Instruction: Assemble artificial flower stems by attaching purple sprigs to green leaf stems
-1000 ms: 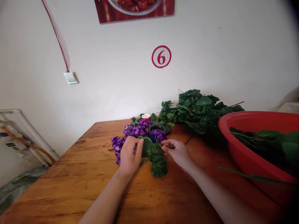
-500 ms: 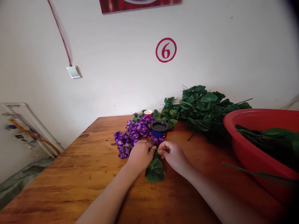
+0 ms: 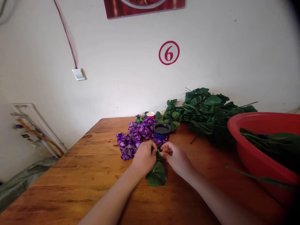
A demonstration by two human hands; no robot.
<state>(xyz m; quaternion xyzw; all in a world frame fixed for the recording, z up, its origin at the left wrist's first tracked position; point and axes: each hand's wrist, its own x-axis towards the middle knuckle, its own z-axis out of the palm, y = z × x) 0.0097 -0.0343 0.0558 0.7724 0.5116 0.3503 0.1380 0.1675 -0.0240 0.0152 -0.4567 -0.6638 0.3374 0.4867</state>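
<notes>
At the near centre of a flat table (image 3: 82,178) with visible wood grain, the left hand (image 3: 145,157) is closed on a green leafy sprig (image 3: 156,175), its broad, rounded, veined leaf extending toward the near side. The right hand (image 3: 175,156) is positioned just beside, fingertips pinched together; whether they grip part of the sprig cannot be told. Beyond the hands stands a round blue pot (image 3: 161,134) with a black rim and a lit red lamp. Clustered purple flowers (image 3: 131,139) with ruffled petals lie to its left. Far right: heaped green leaves (image 3: 206,107); right: a smooth, curved red basin (image 3: 243,147).
</notes>
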